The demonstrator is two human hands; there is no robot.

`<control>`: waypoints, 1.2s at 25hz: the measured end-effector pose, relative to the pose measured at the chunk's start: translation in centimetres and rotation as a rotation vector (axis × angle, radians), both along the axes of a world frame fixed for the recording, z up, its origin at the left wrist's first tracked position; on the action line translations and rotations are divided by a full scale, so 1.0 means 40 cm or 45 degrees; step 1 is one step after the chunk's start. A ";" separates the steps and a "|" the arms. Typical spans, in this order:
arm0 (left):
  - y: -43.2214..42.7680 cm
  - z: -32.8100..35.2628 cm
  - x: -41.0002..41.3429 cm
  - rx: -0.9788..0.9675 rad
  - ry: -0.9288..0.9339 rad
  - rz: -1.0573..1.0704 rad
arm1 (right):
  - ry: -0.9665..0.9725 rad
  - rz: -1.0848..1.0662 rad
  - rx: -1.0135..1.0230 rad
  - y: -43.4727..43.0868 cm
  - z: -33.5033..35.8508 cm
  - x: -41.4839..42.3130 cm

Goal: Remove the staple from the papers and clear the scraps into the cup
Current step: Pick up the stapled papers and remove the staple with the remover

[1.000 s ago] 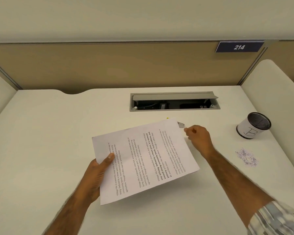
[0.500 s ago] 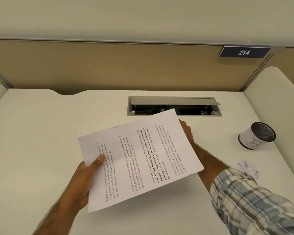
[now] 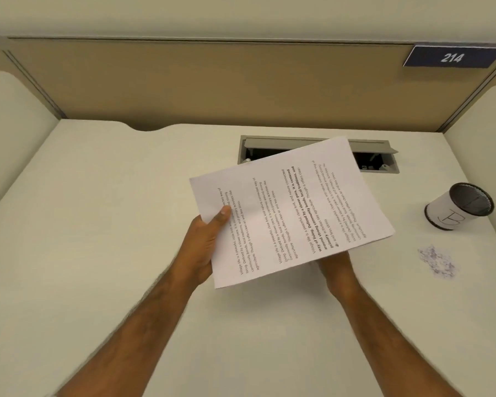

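Observation:
White printed papers are held tilted above the desk. My left hand grips their near left corner, thumb on top. My right hand reaches under the papers' near right edge; its fingers are hidden beneath the sheet, so I cannot tell what they hold. No staple shows. A white cup with a dark mesh rim and a handwritten mark stands at the right. A small pile of purple-grey paper scraps lies on the desk in front of the cup.
An open grey cable hatch is set into the white desk behind the papers. A tan partition with a "214" plate closes the back. Rounded white side panels stand left and right.
The papers rose and shifted towards the hatch. My right hand left the far corner, went behind the sheet, and now sits under the near right edge.

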State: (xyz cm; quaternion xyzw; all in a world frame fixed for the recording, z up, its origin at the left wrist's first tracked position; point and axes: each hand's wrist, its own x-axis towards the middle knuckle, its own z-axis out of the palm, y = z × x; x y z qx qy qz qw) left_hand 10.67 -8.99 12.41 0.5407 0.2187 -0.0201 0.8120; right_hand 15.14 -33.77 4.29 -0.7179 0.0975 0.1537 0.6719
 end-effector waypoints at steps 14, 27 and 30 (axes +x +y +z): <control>-0.102 0.052 -0.038 0.032 -0.148 0.108 | 0.420 0.279 0.913 0.067 0.216 -0.347; -0.121 0.093 -0.077 0.093 -0.230 0.117 | 0.438 0.317 0.874 0.093 0.277 -0.367; -0.128 0.091 -0.084 0.113 -0.224 0.090 | 0.425 0.311 0.844 0.099 0.287 -0.367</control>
